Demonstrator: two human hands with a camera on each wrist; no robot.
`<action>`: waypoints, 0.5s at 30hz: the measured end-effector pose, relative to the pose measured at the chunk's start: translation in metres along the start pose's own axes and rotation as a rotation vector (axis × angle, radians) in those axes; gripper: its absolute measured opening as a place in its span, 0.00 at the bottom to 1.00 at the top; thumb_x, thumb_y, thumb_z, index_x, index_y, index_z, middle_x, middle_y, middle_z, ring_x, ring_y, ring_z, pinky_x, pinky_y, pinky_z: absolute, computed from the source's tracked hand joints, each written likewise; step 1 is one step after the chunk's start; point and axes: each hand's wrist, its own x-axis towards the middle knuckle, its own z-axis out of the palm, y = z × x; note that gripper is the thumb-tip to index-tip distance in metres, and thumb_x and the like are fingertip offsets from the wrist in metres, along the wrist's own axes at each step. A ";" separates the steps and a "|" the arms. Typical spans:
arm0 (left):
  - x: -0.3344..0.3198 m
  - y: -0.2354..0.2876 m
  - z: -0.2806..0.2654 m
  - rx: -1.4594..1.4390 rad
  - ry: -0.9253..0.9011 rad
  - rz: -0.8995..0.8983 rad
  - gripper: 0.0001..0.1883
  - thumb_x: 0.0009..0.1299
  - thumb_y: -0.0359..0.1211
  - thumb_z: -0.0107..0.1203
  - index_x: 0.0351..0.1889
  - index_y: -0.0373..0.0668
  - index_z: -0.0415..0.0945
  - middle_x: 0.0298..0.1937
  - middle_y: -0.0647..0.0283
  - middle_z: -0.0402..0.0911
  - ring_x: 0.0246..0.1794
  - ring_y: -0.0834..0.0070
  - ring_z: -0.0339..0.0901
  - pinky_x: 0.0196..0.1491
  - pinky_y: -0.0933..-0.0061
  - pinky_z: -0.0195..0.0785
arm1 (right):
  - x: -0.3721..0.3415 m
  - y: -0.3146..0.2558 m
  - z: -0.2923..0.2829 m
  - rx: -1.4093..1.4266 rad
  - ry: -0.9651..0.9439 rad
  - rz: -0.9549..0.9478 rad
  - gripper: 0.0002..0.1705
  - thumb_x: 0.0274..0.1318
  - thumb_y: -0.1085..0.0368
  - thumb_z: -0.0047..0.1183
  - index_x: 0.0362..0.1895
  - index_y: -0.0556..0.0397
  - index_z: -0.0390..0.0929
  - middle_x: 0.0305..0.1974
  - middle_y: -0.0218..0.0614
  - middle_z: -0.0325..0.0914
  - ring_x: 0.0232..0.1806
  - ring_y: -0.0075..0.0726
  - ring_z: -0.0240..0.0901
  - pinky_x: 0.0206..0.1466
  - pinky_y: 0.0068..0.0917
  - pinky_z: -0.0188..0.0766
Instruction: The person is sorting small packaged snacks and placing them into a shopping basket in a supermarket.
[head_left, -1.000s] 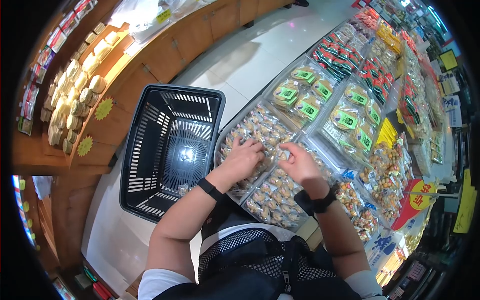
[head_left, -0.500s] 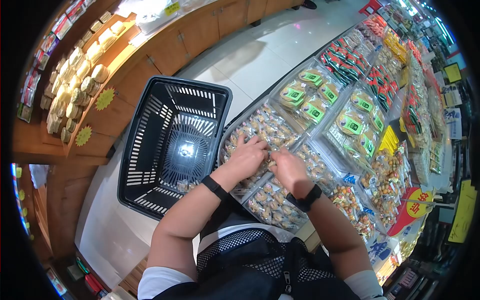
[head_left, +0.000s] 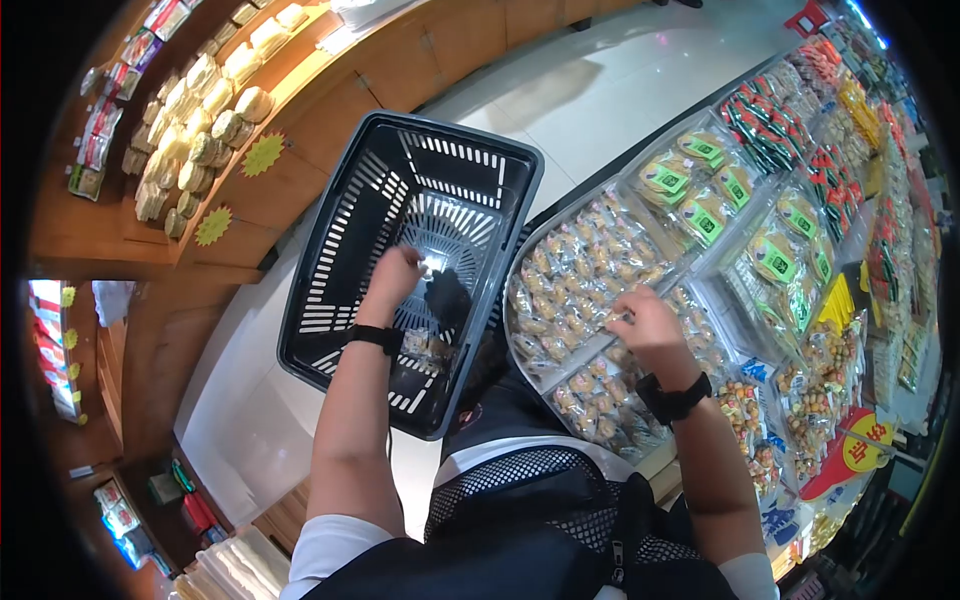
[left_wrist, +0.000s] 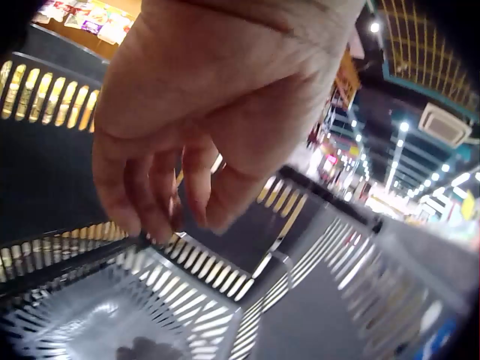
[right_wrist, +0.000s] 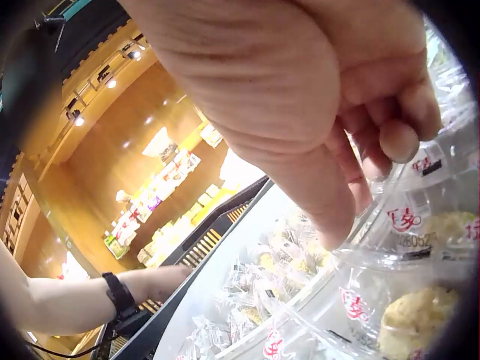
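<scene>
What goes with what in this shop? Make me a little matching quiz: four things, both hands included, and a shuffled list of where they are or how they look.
Things
1. shopping basket
2. starburst signs
3. left hand
4. right hand

Places and looks
A. at the small clear-wrapped snacks
B. yellow, on the wooden display front
C. over the shopping basket
D. black, with slotted walls

Right pairs: 1-D, 2-B, 3-C, 4-A
</scene>
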 end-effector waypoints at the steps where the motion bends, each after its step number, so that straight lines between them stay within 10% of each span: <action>1: 0.006 -0.023 0.018 0.106 -0.185 -0.036 0.17 0.62 0.35 0.64 0.49 0.40 0.83 0.50 0.50 0.84 0.52 0.58 0.82 0.53 0.63 0.74 | 0.001 0.002 0.001 0.005 -0.001 0.001 0.13 0.46 0.64 0.65 0.37 0.56 0.81 0.33 0.43 0.71 0.35 0.51 0.72 0.41 0.41 0.67; 5: -0.017 -0.024 0.046 0.475 -0.552 -0.259 0.27 0.59 0.44 0.69 0.54 0.41 0.82 0.56 0.48 0.82 0.60 0.58 0.79 0.61 0.63 0.71 | 0.003 0.004 0.004 0.007 0.015 -0.011 0.13 0.46 0.63 0.65 0.36 0.55 0.81 0.32 0.41 0.70 0.34 0.49 0.71 0.39 0.40 0.67; 9: -0.023 -0.045 0.084 0.448 -0.304 -0.617 0.28 0.52 0.35 0.75 0.52 0.37 0.82 0.57 0.51 0.82 0.60 0.60 0.79 0.62 0.62 0.72 | 0.001 0.003 0.002 0.025 0.043 -0.004 0.13 0.45 0.63 0.65 0.36 0.54 0.80 0.30 0.39 0.68 0.32 0.45 0.69 0.38 0.38 0.66; 15: -0.014 -0.050 0.067 0.460 -0.477 -0.495 0.35 0.50 0.35 0.78 0.58 0.41 0.79 0.63 0.55 0.79 0.65 0.60 0.75 0.63 0.59 0.72 | 0.000 -0.006 -0.003 0.007 -0.022 0.080 0.14 0.47 0.61 0.62 0.38 0.54 0.80 0.40 0.46 0.75 0.42 0.57 0.74 0.46 0.46 0.70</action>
